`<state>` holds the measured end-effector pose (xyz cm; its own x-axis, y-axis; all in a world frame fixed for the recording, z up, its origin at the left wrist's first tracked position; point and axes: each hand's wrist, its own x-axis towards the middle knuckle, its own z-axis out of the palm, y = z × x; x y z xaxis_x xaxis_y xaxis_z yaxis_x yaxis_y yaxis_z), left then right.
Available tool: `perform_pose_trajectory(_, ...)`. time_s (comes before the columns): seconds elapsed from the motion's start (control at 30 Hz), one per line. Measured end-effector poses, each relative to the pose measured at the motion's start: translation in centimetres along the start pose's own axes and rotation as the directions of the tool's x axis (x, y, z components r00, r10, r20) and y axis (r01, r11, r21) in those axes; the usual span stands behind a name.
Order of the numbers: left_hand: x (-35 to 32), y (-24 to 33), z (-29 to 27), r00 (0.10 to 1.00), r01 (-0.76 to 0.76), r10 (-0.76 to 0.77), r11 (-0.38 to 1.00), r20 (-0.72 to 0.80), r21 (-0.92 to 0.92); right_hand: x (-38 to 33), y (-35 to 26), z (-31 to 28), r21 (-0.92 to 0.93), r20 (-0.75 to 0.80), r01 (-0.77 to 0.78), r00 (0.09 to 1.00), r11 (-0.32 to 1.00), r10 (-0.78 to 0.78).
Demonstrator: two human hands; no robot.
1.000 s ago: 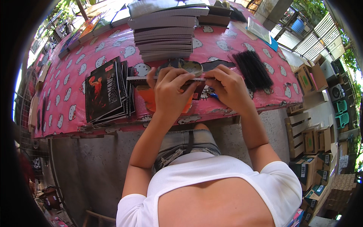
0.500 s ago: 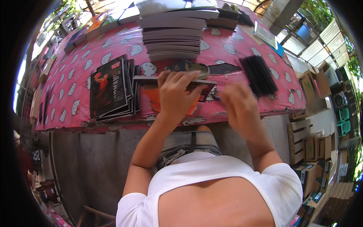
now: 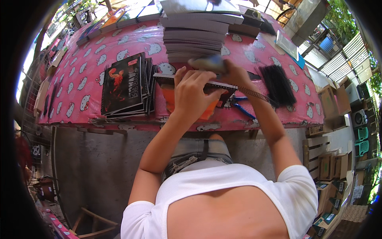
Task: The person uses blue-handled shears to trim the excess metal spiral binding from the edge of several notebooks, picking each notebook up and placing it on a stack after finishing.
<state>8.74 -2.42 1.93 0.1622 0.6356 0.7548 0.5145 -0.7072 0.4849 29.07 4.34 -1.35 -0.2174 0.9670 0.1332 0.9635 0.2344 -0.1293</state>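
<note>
My left hand (image 3: 193,88) is closed around a notebook (image 3: 164,78), held on edge with its pages upward and its dark and orange cover toward me. A dark wire coil (image 3: 256,95) sticks out from the notebook's right end, beside my right forearm. Beyond the notebook, my right hand (image 3: 234,72) grips a rounded, mottled dark object (image 3: 210,63), blurred by motion; its kind cannot be made out. Blue-handled pliers (image 3: 243,109) lie on the table just right of the notebook.
Spiral-bound notebooks (image 3: 125,85) with black covers are stacked at left. A tall paper stack (image 3: 195,38) stands straight ahead. Several loose black coils (image 3: 278,85) lie at right on the pink patterned tablecloth (image 3: 85,67). Cardboard boxes (image 3: 332,99) stand off to the right.
My right hand has moved from the coil end at the notebook's right to beyond it, and has picked up the rounded object from the table. The blue-handled pliers now show plainly.
</note>
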Motion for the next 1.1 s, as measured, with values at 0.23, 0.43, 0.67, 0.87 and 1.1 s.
perform_pose_trajectory(0.23, 0.1, -0.3, 0.5, 0.999, -0.048, 0.048, 0.999, -0.001, -0.015, -5.4, 4.6, -4.7, 0.956, -0.033, 0.005, 0.995, 0.292, 0.09)
perform_pose_trajectory(0.43, 0.6, -0.8, 0.1, 0.999, 0.018, -0.018, 1.0, 0.042, 0.004, -3.1, 2.7, -4.9, 0.611, -0.064, 0.112, 0.994, 0.783, -0.092)
perform_pose_trajectory(0.67, 1.1, -1.9, -3.1, 0.969, 0.148, -0.185, 0.965, 0.163, 0.215, -1.5, 1.4, -3.4, 0.553, -0.127, 0.234, 0.972, 0.8, -0.197)
perform_pose_trajectory(0.87, 1.4, -1.6, -3.9, 0.948, 0.242, -0.272, 0.954, 0.166, 0.179, -1.4, 0.6, -2.9, 0.467, -0.231, 0.457, 0.89, 0.757, -0.394)
perform_pose_trajectory(1.1, 0.7, -3.6, -4.7, 0.98, 0.19, -0.179, 0.971, -0.084, 0.147, 0.7, -2.3, -5.4, 0.489, -0.07, 0.194, 0.981, 0.85, -0.183)
